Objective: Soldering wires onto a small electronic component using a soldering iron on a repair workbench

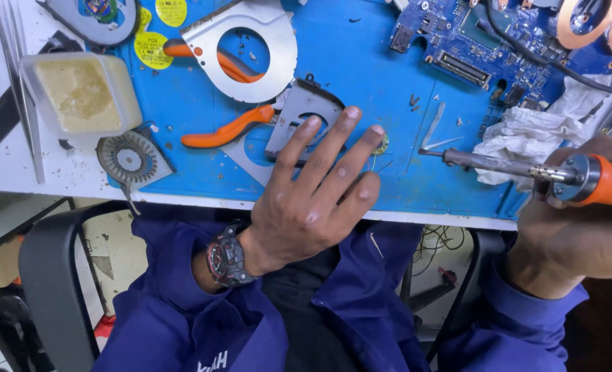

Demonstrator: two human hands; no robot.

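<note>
1. Left hand [313, 200] flat, fingers spread, pinning small brass-coloured round part [382, 145] w/ thin wires on blue mat surface [361, 55] — steadies it.
2. Right hand [582, 227] grip closed round orange-handled soldering iron [526, 170]; tip aimed toward part, just beside.

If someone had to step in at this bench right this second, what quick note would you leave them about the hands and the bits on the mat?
Left hand: open, flat on the blue mat, fingers spread; fingertips rest on the grey fan housing and by a small round brass-coloured part with thin wires.
Right hand: gripping the orange-handled soldering iron, tip pointing left, just above the mat and clear of the small part.
Nearby: orange pliers, loose fan rotor, flux tub, white cloth, blue circuit board.
Done: fan lies in pieces.
Left: the iron has not yet touched the small part.
</note>
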